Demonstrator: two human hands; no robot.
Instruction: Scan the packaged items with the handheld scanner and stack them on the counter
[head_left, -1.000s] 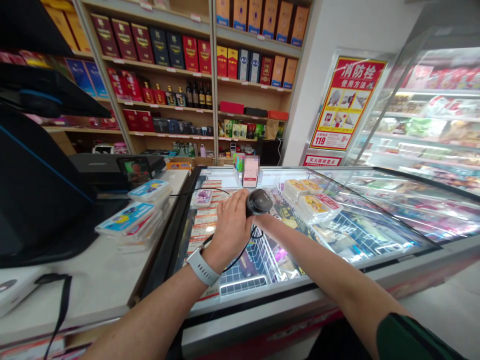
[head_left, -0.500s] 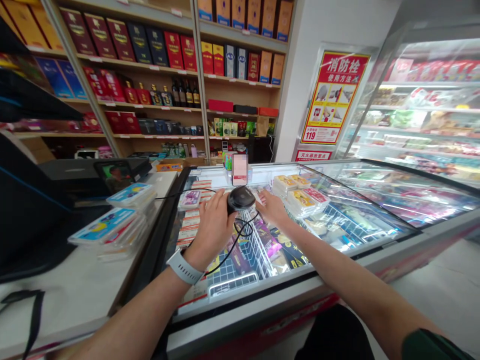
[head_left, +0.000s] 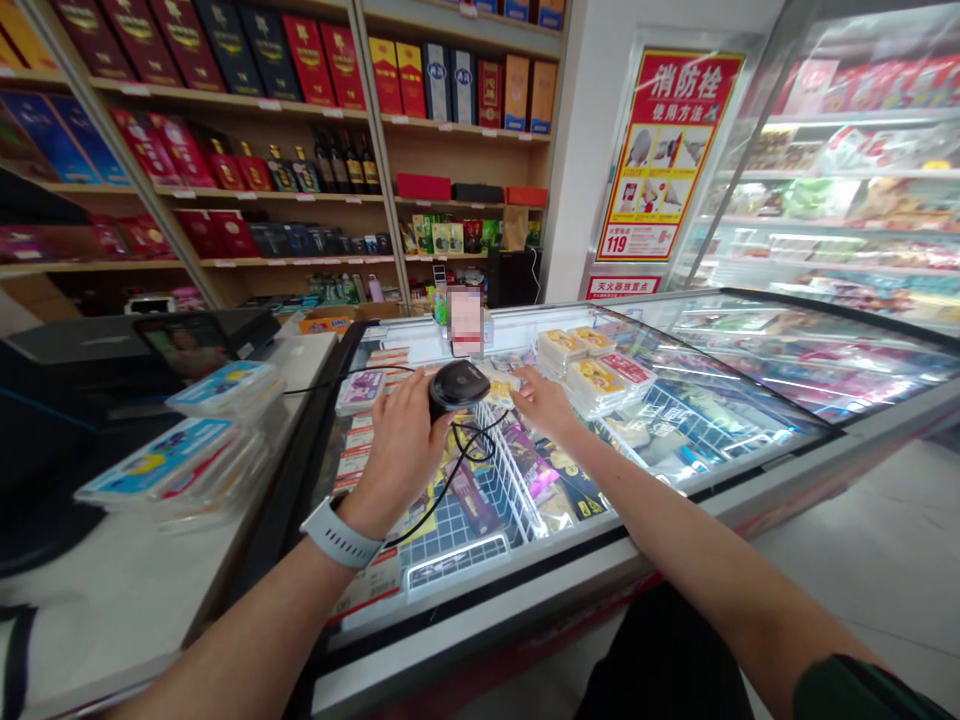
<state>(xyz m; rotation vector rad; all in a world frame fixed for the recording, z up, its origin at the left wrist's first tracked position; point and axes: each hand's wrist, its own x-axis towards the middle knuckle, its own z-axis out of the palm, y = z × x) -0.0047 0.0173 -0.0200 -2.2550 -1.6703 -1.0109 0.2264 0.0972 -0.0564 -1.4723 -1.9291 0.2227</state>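
My left hand (head_left: 405, 435), with a pale watch band on its wrist, is wrapped around a black barcode scanner (head_left: 460, 384). The scanner's head points forward and right, and its black cable (head_left: 442, 500) loops below over the freezer glass. Just right of it, my right hand (head_left: 546, 405) has its fingers bent at the edge of a yellow-labelled plastic box (head_left: 501, 389), partly hidden behind the scanner. Beyond my right fingers stand stacked plastic boxes (head_left: 596, 380) with yellow and red labels. A purple-labelled box (head_left: 360, 391) lies left of my left hand.
Under my hands is a glass-topped chest freezer (head_left: 480, 625) with baskets of packs inside. Blue-labelled boxes (head_left: 161, 455) are piled on the white counter (head_left: 150, 590) at left. A phone-like screen (head_left: 466, 322) stands at the freezer's back edge. Shelves of boxed bottles (head_left: 304, 60) rise behind.
The view has tilted down and shifted, so the scene sits slightly higher. More of the yellow-labelled box shows between the scanner and my right fingers. The scanner stays in my left hand.
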